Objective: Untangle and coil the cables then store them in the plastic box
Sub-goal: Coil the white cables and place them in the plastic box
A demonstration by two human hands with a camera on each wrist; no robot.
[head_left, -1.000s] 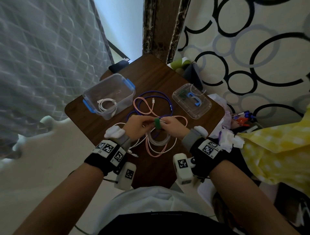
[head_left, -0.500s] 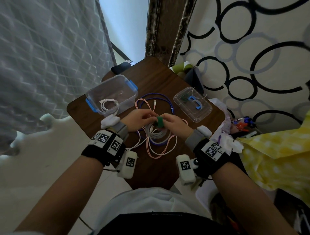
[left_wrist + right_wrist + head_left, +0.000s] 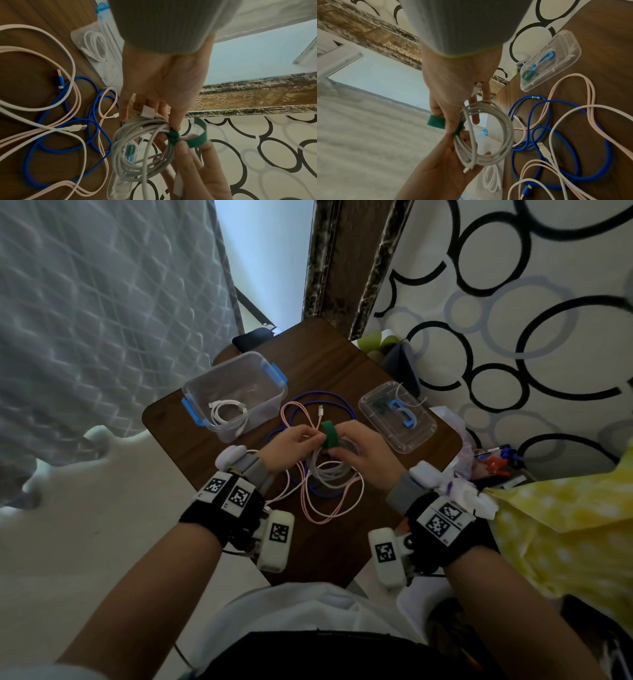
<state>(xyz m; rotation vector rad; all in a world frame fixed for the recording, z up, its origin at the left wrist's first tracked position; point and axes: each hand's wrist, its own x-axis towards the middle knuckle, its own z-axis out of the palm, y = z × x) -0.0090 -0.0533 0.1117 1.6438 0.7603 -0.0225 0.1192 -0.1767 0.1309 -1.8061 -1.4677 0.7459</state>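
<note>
Both hands hold a coiled white cable point(image 3: 330, 470) point(image 3: 137, 152) point(image 3: 489, 135) above the brown table point(image 3: 342, 364). My left hand point(image 3: 291, 445) point(image 3: 159, 86) pinches the bundle beside a green strap point(image 3: 329, 434) point(image 3: 187, 136) point(image 3: 436, 122) wrapped round it. My right hand point(image 3: 359, 450) point(image 3: 455, 86) grips the strap's loose loop and the coil. A blue cable point(image 3: 325, 405) point(image 3: 72, 135) point(image 3: 556, 135) and a pink cable point(image 3: 329, 501) point(image 3: 34, 67) point(image 3: 573, 108) lie tangled on the table below. The clear plastic box point(image 3: 236, 392) with blue latches holds one coiled white cable point(image 3: 227, 414).
The box's clear lid point(image 3: 397, 419) point(image 3: 556, 56) lies at the right of the table with blue and green straps on it. A dark phone point(image 3: 251, 338) sits at the far corner. Clutter and yellow cloth point(image 3: 565, 525) lie off the right edge.
The hands have stayed together at the coil; the green strap now stands up as a taller loop between the fingers. The view has shifted slightly.
</note>
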